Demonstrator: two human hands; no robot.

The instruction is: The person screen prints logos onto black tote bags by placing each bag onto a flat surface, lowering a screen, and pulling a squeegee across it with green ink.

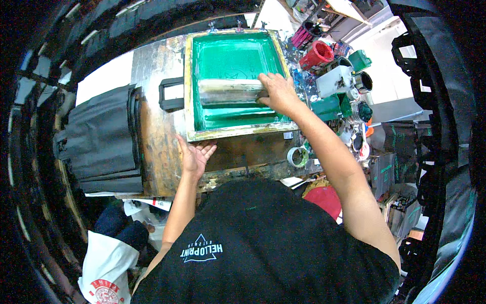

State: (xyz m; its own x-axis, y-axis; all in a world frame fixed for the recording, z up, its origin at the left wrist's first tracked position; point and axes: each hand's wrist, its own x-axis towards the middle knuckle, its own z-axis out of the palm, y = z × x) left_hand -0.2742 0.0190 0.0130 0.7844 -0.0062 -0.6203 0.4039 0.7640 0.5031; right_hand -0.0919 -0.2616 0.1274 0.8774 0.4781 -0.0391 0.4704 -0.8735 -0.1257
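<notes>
A wooden-framed printing screen point(188, 91) with green mesh and wet green ink lies on the worktable. My right hand point(278, 93) grips the right end of a wide squeegee point(228, 92), which lies crosswise over the mesh; its blade edge is hard to make out. Under the near left corner of the frame is my left hand point(196, 156), palm up with fingers spread, touching or very near the wood. From beneath the frame's left side sticks out the handle of a black bag point(163, 96); the screen hides the rest of that bag.
Left on the wooden table point(158, 142) lies a stack of black bags point(101, 134). Hinge clamps point(239, 26) hold the screen's far edge. Along the right stand a red ink tub point(317, 54), a green container point(328, 107) and several open jars. A tape roll point(297, 156) sits near the front edge.
</notes>
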